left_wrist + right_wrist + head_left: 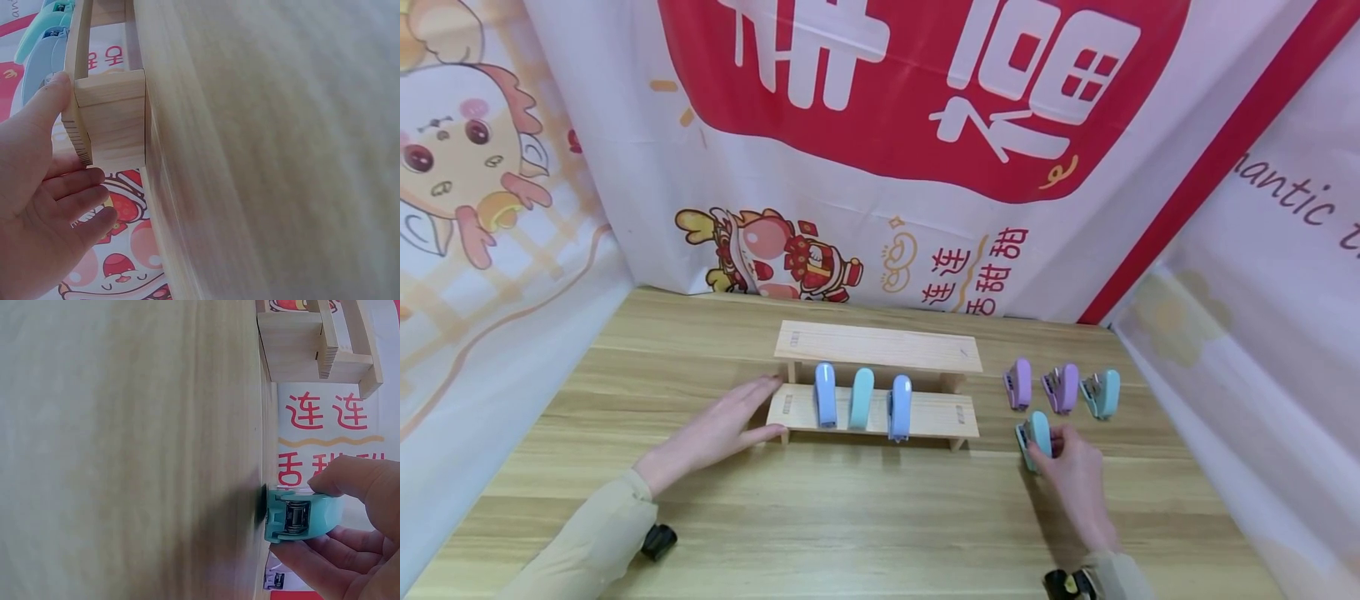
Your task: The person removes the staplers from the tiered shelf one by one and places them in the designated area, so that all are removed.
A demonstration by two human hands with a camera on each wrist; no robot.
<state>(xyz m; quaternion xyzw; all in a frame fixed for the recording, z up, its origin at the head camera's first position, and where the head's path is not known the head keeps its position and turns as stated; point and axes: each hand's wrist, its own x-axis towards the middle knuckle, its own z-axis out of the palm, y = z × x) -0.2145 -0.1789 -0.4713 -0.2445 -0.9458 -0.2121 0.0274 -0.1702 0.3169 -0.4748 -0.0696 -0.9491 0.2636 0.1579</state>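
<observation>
My left hand (715, 433) grips the left end of a two-tier wooden shelf (880, 343). Its thumb lies at the front corner of the lower tier, its fingers towards the back. On that lower tier stand a blue stapler (825, 396), a teal stapler (861, 400) and another blue stapler (899, 408). To the right of the shelf, my right hand (1075, 475) pinches a teal stapler (319, 515) between thumb and fingers. This stapler is upright at the tabletop; whether its base touches the wood I cannot tell.
Behind the right hand stand a purple stapler (1018, 384), a second purple stapler (1062, 388) and a teal stapler (1101, 393) in a row. Printed cloth (880, 192) hangs along the back and both sides of the wood-grain table (850, 525).
</observation>
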